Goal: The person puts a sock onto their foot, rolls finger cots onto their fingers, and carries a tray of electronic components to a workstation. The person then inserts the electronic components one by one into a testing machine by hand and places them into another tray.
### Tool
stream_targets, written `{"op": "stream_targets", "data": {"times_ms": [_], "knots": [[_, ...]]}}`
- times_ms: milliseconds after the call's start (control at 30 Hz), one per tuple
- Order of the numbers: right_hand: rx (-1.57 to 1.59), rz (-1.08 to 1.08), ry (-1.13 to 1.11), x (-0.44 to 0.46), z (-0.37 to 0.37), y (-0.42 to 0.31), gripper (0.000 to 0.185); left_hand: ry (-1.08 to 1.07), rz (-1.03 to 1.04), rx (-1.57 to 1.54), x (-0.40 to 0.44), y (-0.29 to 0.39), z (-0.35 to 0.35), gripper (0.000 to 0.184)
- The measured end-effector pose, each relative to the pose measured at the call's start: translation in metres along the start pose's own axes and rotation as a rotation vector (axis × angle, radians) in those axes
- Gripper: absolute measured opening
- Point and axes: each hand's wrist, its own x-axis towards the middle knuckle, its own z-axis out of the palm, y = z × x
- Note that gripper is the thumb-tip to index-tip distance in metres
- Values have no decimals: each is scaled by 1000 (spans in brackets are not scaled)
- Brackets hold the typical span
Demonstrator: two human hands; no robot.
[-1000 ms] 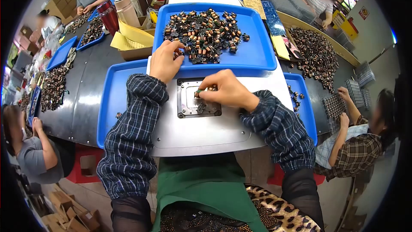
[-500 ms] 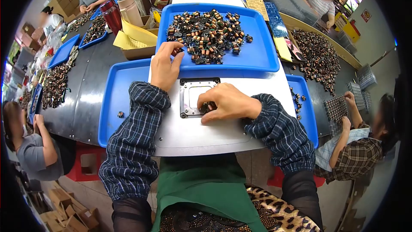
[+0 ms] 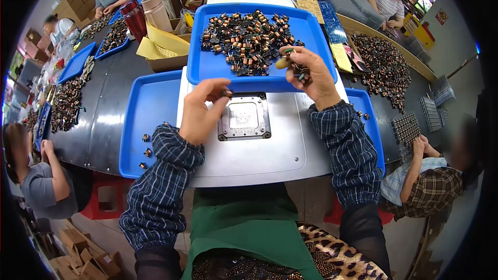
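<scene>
My left hand (image 3: 199,111) is pinched on a small copper-wound coil (image 3: 226,94), just left of the square metal fixture (image 3: 244,136) set in the pale work plate (image 3: 249,166). Raised over the front right corner of the blue tray (image 3: 324,46), my right hand (image 3: 317,75) is closed around several copper coils (image 3: 300,70). Something yellow, perhaps a finger cover, shows at one of its fingertips. A heap of copper coils with black parts (image 3: 246,41) lies in that tray. The fixture's light inner window is uncovered.
A lower blue tray (image 3: 136,103) at left holds a few coils (image 3: 148,152); another tray (image 3: 371,137) lies at right. A red flask (image 3: 135,21) and cardboard box (image 3: 168,64) stand back left. More coils (image 3: 381,67) are heaped at right. Several people sit around the tables.
My right hand has lifted from the fixture to the tray's front right corner, holding coils. My left hand has come down from the tray toward the fixture. More coils show in the lower left tray.
</scene>
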Motion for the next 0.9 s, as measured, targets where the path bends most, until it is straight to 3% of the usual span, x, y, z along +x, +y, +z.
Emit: {"op": "stream_targets", "data": {"times_ms": [33, 133, 233, 300, 367, 433, 500, 533, 600, 633, 700, 767, 833, 900], "knots": [[-56, -9, 30, 1, -4, -2, 23, 1, -2, 1, -3, 3, 0, 20], [-68, -33, 98, 3, -16, -3, 22, -263, 76, 190, -10, 9, 2, 17], [-73, -91, 220, 6, -29, -8, 19, -293, 251, 371, -13, 8, 7, 14], [-199, -120, 370, 7, -53, -15, 17, -297, 256, 391, -10, 8, 10, 14], [-597, -177, 486, 4, -78, -25, 17, -313, 349, 479, -8, 8, 13, 12], [-1283, -435, 739, -2, -113, -31, 24, -341, 346, 516, -6, 11, 14, 11], [-1358, -211, 946, -14, -149, -36, 24, -372, 347, 551, -5, 11, 15, 11], [-1359, -211, 949, -22, -160, -38, 24, -372, 349, 547, -5, 11, 15, 11], [-1632, 227, 1000, -39, -173, -35, 26, -371, 351, 542, -4, 11, 14, 11], [-1634, 227, 1001, -42, -175, -31, 26, -379, 328, 537, -4, 12, 14, 13], [-1710, 518, 972, -47, -177, -27, 28, -388, 310, 529, -4, 12, 13, 15], [-1700, 569, 940, -44, -176, -27, 30, -359, 332, 506, -5, 10, 14, 15], [-1689, 303, 947, -37, -165, -29, 29, -363, 324, 496, -5, 9, 14, 15], [-1506, -298, 865, -23, -154, -25, 26, -362, 306, 493, -5, 9, 14, 14]]}}
